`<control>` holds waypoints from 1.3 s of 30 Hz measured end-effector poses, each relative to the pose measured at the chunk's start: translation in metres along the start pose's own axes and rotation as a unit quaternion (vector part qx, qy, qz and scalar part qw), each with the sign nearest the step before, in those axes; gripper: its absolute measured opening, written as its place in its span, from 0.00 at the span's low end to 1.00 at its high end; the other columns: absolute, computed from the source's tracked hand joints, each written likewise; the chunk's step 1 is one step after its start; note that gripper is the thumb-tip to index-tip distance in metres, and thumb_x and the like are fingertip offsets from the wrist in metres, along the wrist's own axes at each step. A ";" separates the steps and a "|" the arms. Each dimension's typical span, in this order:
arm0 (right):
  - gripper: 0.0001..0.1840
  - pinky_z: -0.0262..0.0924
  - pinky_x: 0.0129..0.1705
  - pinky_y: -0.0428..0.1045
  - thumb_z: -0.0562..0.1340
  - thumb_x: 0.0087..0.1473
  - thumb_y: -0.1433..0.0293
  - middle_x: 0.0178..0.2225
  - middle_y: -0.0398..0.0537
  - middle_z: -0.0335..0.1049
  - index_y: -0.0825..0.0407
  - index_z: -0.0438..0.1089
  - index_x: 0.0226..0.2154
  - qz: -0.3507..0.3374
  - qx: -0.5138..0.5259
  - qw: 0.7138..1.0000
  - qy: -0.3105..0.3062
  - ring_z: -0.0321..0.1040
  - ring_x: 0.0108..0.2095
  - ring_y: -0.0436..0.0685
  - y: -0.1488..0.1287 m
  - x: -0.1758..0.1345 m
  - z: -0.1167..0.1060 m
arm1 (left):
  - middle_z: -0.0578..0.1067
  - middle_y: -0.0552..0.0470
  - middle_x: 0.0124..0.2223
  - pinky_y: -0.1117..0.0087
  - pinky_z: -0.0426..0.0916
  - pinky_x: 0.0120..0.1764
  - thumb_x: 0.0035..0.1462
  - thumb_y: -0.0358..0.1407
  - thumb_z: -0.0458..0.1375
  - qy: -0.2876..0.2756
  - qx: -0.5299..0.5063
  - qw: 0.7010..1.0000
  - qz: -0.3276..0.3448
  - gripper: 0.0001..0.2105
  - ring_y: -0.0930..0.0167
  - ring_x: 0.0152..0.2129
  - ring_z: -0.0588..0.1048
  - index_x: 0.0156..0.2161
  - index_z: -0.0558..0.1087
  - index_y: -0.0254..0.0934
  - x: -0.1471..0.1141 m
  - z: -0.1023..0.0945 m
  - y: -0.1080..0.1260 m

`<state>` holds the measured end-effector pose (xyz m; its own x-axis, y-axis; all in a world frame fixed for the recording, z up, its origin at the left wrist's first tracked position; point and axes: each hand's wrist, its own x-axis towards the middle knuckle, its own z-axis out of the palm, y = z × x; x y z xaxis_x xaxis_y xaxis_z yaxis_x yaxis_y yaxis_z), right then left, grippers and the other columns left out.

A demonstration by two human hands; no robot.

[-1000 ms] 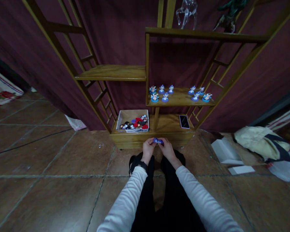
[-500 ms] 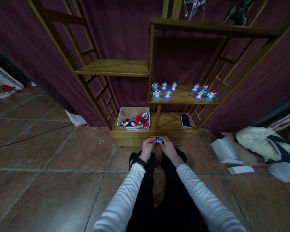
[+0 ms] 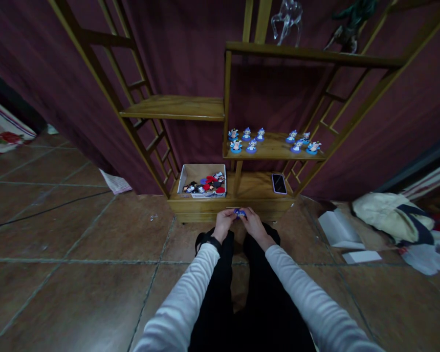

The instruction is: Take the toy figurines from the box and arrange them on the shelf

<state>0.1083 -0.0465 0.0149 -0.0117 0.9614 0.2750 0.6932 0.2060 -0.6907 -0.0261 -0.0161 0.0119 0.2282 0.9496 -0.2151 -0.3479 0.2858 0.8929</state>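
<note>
Between the fingertips of my left hand and my right hand is a small purple figurine, gripped from both sides in front of the shelf's bottom drawer. Fingers cover much of it. Just beyond, on the low shelf, a cardboard box contains several jumbled figurines in red, black and white. On the raised shelf, several small figurines on blue and purple bases stand upright in two groups, one at the left and one at the right.
A phone lies on the low shelf at the right. Higher up stand a clear glass animal and a dark green statue. White boxes and a cream-coloured bag are on the floor at right. A cable crosses the tiles at left.
The view has shifted slightly, so more of the glass animal and the statue shows at the top. Both hands keep hold of the purple figurine, which appears slightly turned.
</note>
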 end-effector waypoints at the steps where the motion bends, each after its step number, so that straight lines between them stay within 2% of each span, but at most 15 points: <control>1: 0.14 0.58 0.48 0.54 0.54 0.54 0.71 0.41 0.50 0.64 0.48 0.65 0.44 0.000 0.002 1.000 0.001 0.65 0.42 0.58 0.000 -0.001 0.000 | 0.78 0.46 0.31 0.69 0.67 0.34 0.37 0.32 0.66 0.001 0.013 1.000 0.000 0.12 0.71 0.26 0.73 0.32 0.78 0.33 0.000 0.000 0.001; 5: 0.18 0.58 0.50 0.54 0.55 0.53 0.71 0.45 0.51 0.64 0.48 0.63 0.48 0.001 0.035 0.999 0.013 0.65 0.45 0.58 0.000 -0.004 0.002 | 0.77 0.47 0.28 0.71 0.68 0.31 0.37 0.32 0.66 0.014 0.030 0.999 -0.003 0.10 0.72 0.23 0.73 0.30 0.77 0.32 -0.002 0.001 0.005; 9: 0.29 0.62 0.46 0.53 0.59 0.49 0.69 0.49 0.53 0.62 0.48 0.56 0.54 0.023 0.102 0.993 0.047 0.66 0.43 0.56 0.001 -0.007 0.004 | 0.76 0.47 0.27 0.69 0.70 0.32 0.37 0.33 0.67 0.024 -0.020 0.999 -0.017 0.10 0.73 0.24 0.73 0.29 0.75 0.30 -0.002 0.000 0.003; 11: 0.26 0.62 0.46 0.53 0.59 0.48 0.69 0.47 0.53 0.64 0.49 0.60 0.52 0.038 0.127 0.990 0.059 0.67 0.42 0.56 0.004 -0.006 0.005 | 0.76 0.47 0.27 0.68 0.70 0.34 0.36 0.32 0.67 0.025 -0.040 0.999 -0.022 0.11 0.72 0.24 0.74 0.28 0.74 0.30 -0.001 -0.001 0.002; 14: 0.17 0.62 0.46 0.54 0.60 0.47 0.68 0.41 0.49 0.69 0.47 0.68 0.43 0.065 0.171 0.982 0.046 0.67 0.41 0.57 0.010 -0.002 0.007 | 0.76 0.47 0.28 0.67 0.70 0.36 0.37 0.31 0.67 0.024 -0.051 0.998 -0.027 0.12 0.72 0.26 0.75 0.31 0.74 0.30 -0.001 0.000 0.001; 17: 0.13 0.65 0.39 0.52 0.60 0.47 0.65 0.36 0.45 0.72 0.46 0.70 0.38 0.106 0.253 0.962 0.012 0.68 0.36 0.56 0.015 0.003 0.009 | 0.76 0.47 0.30 0.65 0.71 0.38 0.37 0.30 0.67 0.024 -0.061 0.997 -0.036 0.13 0.71 0.27 0.75 0.33 0.73 0.30 -0.002 0.001 0.002; 24: 0.18 0.62 0.31 0.46 0.65 0.39 0.62 0.34 0.44 0.73 0.50 0.71 0.36 0.161 0.384 0.909 -0.001 0.67 0.32 0.52 0.014 0.009 0.009 | 0.77 0.46 0.33 0.62 0.70 0.42 0.38 0.29 0.67 -0.008 -0.068 0.996 -0.051 0.14 0.70 0.30 0.76 0.35 0.73 0.30 -0.001 0.002 0.005; 34: 0.17 0.60 0.31 0.46 0.68 0.35 0.63 0.30 0.42 0.72 0.51 0.71 0.32 0.177 0.427 0.887 -0.009 0.66 0.29 0.52 0.010 0.013 0.003 | 0.76 0.48 0.30 0.62 0.70 0.40 0.34 0.33 0.69 -0.013 -0.059 0.998 -0.027 0.19 0.71 0.27 0.75 0.35 0.73 0.30 0.006 0.001 -0.006; 39: 0.19 0.61 0.34 0.48 0.68 0.35 0.63 0.34 0.44 0.73 0.50 0.72 0.34 0.186 0.449 0.874 -0.002 0.67 0.33 0.54 0.008 0.012 -0.002 | 0.76 0.50 0.29 0.64 0.69 0.40 0.36 0.32 0.68 -0.005 -0.064 0.998 -0.024 0.17 0.72 0.27 0.75 0.34 0.72 0.32 0.006 0.002 -0.006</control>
<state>0.1147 -0.0337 0.0143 0.0896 0.9927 -0.0809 -0.1958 -0.0621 -0.9787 -0.0206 -0.0124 0.0067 0.2569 0.9331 -0.2515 -0.4486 0.3457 0.8242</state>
